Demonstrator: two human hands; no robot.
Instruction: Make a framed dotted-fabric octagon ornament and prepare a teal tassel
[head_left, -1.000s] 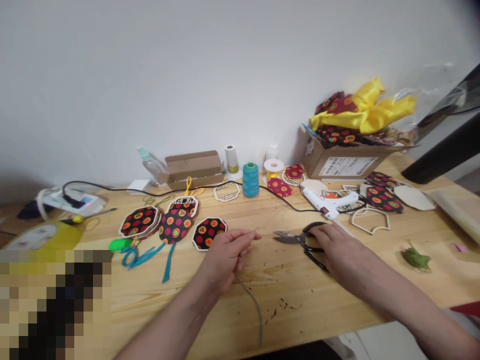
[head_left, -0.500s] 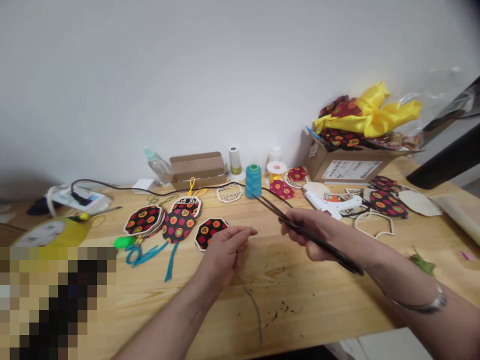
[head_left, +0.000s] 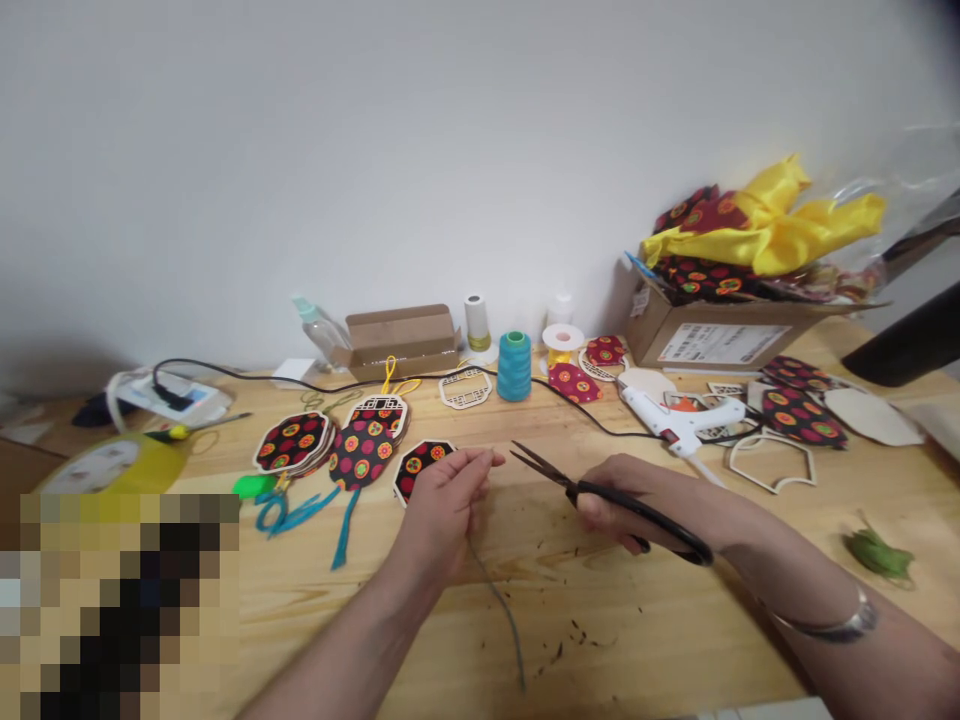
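My left hand (head_left: 448,500) is closed in a pinch over the middle of the table. From it a thin grey-green cord (head_left: 504,598) hangs down in a curve. My right hand (head_left: 626,495) grips black-handled scissors (head_left: 553,474), their blades slightly parted and pointing left at my left fingertips, with a small gap between. Behind my left hand, partly covered by it, lies an octagonal wood-framed piece with dark patterned fabric (head_left: 417,466). A blue thread cone (head_left: 514,367) stands farther back.
Fabric ornaments with a blue tassel (head_left: 346,528) lie at left. A white glue gun (head_left: 684,420) rests at right near wooden frames. A cardboard box (head_left: 727,335) of cloth stands behind it, and a green cord bundle (head_left: 879,552) lies by my right forearm. Dark scraps (head_left: 570,635) dot the tabletop.
The scissors have come down and turned, so their tips now sit beside my left fingertips. My left hand stays nearly in place with the cord. The view has shifted slightly.
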